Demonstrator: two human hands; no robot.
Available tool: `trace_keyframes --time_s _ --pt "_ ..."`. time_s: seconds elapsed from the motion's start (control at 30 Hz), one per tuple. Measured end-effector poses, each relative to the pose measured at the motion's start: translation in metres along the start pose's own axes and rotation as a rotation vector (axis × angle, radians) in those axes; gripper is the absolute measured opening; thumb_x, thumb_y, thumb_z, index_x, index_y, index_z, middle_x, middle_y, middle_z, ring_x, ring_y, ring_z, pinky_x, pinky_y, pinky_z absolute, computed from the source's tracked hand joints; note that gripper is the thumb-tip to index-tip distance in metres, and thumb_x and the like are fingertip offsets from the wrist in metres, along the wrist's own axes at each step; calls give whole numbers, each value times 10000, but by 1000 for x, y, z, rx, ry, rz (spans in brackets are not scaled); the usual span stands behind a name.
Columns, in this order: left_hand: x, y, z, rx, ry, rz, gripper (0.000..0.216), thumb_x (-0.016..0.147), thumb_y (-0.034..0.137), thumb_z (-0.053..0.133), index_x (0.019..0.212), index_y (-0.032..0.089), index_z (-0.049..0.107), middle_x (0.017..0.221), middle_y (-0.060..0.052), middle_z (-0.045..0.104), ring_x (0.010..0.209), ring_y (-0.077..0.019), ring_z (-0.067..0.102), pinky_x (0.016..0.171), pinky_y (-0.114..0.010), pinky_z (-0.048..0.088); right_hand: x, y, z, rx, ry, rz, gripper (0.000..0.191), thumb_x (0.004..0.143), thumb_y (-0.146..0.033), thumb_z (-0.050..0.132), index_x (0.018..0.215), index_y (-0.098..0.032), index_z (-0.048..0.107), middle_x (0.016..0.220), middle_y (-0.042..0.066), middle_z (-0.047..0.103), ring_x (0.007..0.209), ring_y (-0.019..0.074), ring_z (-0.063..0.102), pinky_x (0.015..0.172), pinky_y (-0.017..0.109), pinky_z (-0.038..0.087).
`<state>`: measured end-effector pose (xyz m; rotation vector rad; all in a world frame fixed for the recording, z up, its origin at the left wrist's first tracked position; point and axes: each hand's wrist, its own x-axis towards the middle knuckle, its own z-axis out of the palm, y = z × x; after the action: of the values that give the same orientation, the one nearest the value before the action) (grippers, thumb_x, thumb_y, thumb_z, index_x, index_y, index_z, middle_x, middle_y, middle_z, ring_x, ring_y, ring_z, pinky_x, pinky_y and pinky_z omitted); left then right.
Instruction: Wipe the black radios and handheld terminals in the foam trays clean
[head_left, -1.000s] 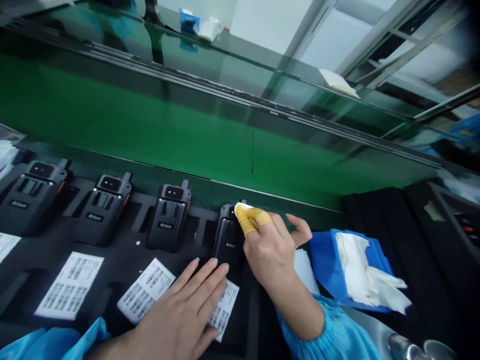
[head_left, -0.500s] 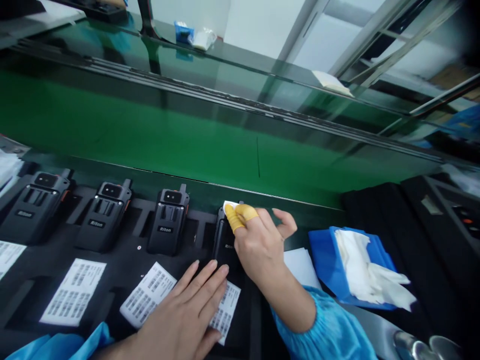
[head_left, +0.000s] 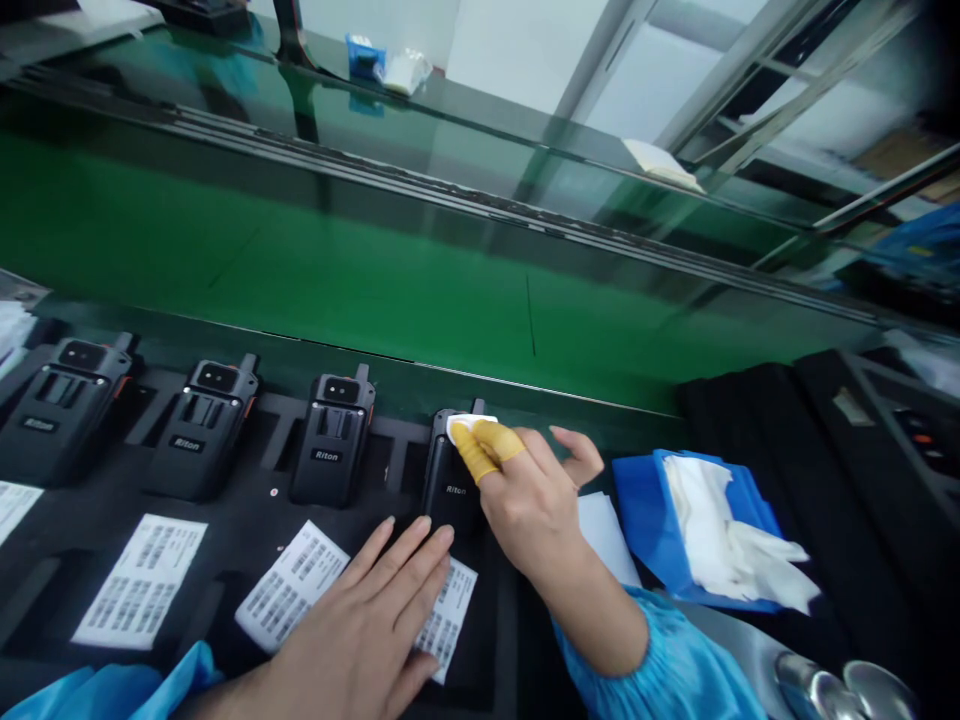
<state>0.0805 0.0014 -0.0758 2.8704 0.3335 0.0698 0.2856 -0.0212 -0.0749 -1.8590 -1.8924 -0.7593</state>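
My right hand [head_left: 529,490], with yellow finger cots on two fingers, presses a small white wipe [head_left: 463,424] onto the top of a black two-way radio [head_left: 448,478] marked Riton. Part of that radio is hidden behind the hand. Fingers stretched out, my left hand [head_left: 367,630] lies flat across a white barcode label sheet [head_left: 450,620] below the same radio. Three more radios rest in a row to the left: one nearby [head_left: 328,440], another [head_left: 196,430] farther off, and the last [head_left: 64,410] at the far left. Other barcode sheets [head_left: 142,580] lie below them.
The radios sit in a black foam tray [head_left: 255,540]. To the right stands a blue packet [head_left: 645,510] with white wipes [head_left: 712,520] sticking out, near metal containers [head_left: 817,685] and black foam blocks [head_left: 750,420]. Behind runs a green surface [head_left: 420,290] with a ledge.
My right hand has shifted slightly right and down with the wipe across the radio's top, uncovering more of its front. My left hand stays flat in place.
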Motion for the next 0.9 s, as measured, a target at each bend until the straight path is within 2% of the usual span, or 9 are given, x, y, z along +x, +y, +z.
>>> trace_keyframes --time_s 0.1,0.27,0.5,0.63,0.8,0.9 --pt "-1 0 1 0 -4 -1 587 810 221 520 1377 146 387 1480 -79 350 1335 -258 363 1101 -426 306 1 1 1 24 6 -33 262 798 -24 488 677 -209 627 822 -15 666 838 141 540 975 416 174" --pt "-1 0 0 16 16 5 564 819 223 517 1367 156 402 1481 -69 352 1340 -248 355 1113 -412 282 -6 11 -1 -28 14 8 288 828 -37 452 831 -215 679 845 -9 686 821 130 545 952 401 204" --pt "2 0 -4 29 -17 8 548 813 223 511 1350 145 431 1462 -83 380 1304 -262 412 1076 -425 339 -21 20 2 -110 28 68 325 814 -12 431 714 -233 648 809 -28 649 755 117 506 929 396 229" --pt "0 0 -1 0 -23 -14 562 824 227 504 1375 184 403 1481 -57 354 1331 -249 372 1105 -416 298 -16 22 1 -139 37 162 305 784 -16 454 606 -216 602 778 -13 619 728 126 478 912 404 238" --pt "0 -2 0 28 29 12 543 839 259 521 1364 167 419 1470 -72 374 1332 -257 369 1108 -410 288 5 8 3 -111 47 89 301 776 -13 467 571 -202 582 767 -3 616 730 129 479 919 400 224" --pt "0 -2 -2 57 44 28 534 837 257 527 1352 155 432 1457 -78 394 1317 -256 393 1100 -402 301 7 3 4 -118 41 67 301 766 -1 465 565 -198 573 757 0 617 721 132 478 921 406 217"
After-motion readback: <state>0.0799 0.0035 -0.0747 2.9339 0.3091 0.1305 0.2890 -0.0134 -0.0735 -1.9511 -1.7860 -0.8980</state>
